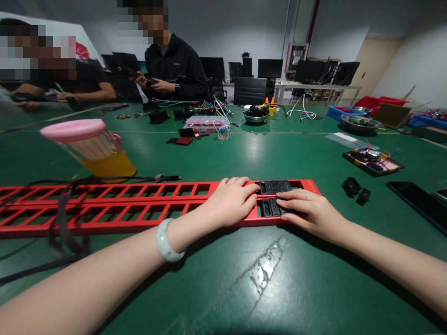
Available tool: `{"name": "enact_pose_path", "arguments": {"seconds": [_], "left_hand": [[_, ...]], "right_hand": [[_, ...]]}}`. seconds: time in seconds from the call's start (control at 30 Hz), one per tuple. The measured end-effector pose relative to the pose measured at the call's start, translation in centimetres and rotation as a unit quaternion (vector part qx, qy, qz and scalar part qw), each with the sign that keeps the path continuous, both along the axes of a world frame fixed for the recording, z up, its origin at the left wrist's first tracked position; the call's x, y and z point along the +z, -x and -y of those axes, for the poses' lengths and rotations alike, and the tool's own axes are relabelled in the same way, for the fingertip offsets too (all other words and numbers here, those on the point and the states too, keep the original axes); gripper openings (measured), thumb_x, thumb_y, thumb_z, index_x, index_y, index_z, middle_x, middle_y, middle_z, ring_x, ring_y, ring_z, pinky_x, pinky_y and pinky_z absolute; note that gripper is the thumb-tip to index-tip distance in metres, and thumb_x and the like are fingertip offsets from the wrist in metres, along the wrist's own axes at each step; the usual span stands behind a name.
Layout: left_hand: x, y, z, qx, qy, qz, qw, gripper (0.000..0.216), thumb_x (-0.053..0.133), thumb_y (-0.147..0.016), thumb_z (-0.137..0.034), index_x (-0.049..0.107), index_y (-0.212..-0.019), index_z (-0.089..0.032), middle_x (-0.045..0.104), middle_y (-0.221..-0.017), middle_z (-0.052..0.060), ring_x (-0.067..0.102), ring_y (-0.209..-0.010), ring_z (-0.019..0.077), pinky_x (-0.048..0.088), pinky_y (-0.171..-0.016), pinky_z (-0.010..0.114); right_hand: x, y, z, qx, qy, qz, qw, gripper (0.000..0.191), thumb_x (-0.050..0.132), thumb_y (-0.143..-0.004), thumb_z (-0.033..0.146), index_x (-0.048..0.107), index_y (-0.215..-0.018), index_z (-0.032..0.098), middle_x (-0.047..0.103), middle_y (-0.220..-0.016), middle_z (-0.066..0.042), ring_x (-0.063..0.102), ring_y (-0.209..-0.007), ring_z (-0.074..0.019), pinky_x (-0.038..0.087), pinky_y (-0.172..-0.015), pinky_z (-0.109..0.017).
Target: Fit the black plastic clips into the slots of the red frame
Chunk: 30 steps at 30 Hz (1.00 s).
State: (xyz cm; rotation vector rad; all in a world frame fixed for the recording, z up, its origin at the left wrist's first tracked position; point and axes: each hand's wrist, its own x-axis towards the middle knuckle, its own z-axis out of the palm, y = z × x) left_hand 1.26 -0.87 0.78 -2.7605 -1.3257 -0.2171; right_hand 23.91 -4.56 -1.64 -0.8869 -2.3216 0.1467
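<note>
A long red slotted frame (132,203) lies across the green table, with two rows of rectangular openings. Small black plastic modules (274,187) fill part of the far row at its right end. Others, including a black module (267,208), sit side by side in the near row. My left hand (233,200) lies over the frame just left of the modules, fingers stretched out and holding nothing. My right hand (307,209) has its fingers and thumb around a module at the right of the near row, which they mostly hide.
Two loose black pieces (352,187) lie right of the frame, near a dark phone-like slab (419,204). A pink-lidded cup (89,149) and black cable (64,218) are at left. Metal bowls (256,115) and wires stand farther back. Two people sit or stand across the table.
</note>
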Motion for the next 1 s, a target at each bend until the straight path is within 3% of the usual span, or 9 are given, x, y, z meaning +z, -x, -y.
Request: {"name": "enact_pose_path", "arguments": {"seconds": [1.0], "left_hand": [[0.06,0.02,0.11,-0.004,0.000,0.010,1.000,0.034,0.029,-0.088,-0.035,0.051,-0.112,-0.025,0.052,-0.111,0.006,0.047,-0.102,0.0226,0.034,-0.084,0.037]], "right_hand": [[-0.02,-0.02,-0.03,0.003,-0.004,0.008,1.000,0.029,0.055,-0.079,0.028,0.062,-0.105,0.019,0.062,-0.106,-0.010,0.057,-0.098,-0.0204,0.048,-0.086,-0.038]]}}
